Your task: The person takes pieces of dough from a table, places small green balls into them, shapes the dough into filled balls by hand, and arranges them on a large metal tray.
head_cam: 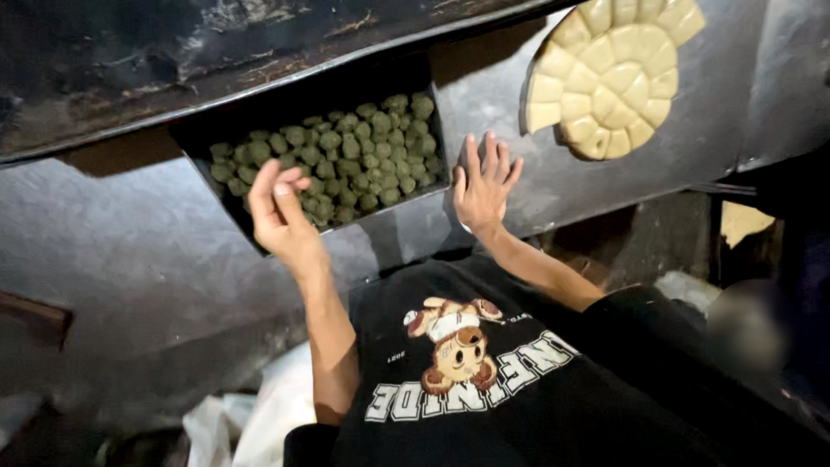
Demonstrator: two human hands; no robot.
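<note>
Left hand [281, 212] hovers curled over the dark tray [437, 130] of green balls [346, 156], whether it pinches one cannot be told. Right hand [482, 186] spread wide, empty, flat on the metal counter [130, 259] beside the tray. Pale dough slab [609, 73] sits farther right.

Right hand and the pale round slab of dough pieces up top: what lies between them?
In the head view, only bare dark metal worktop lies between the right hand and the pale round slab of dough pieces; the tray of green balls sits to the hand's other side.

Dim, patchy light with soft glare on metal, blurred lower right edge.
</note>
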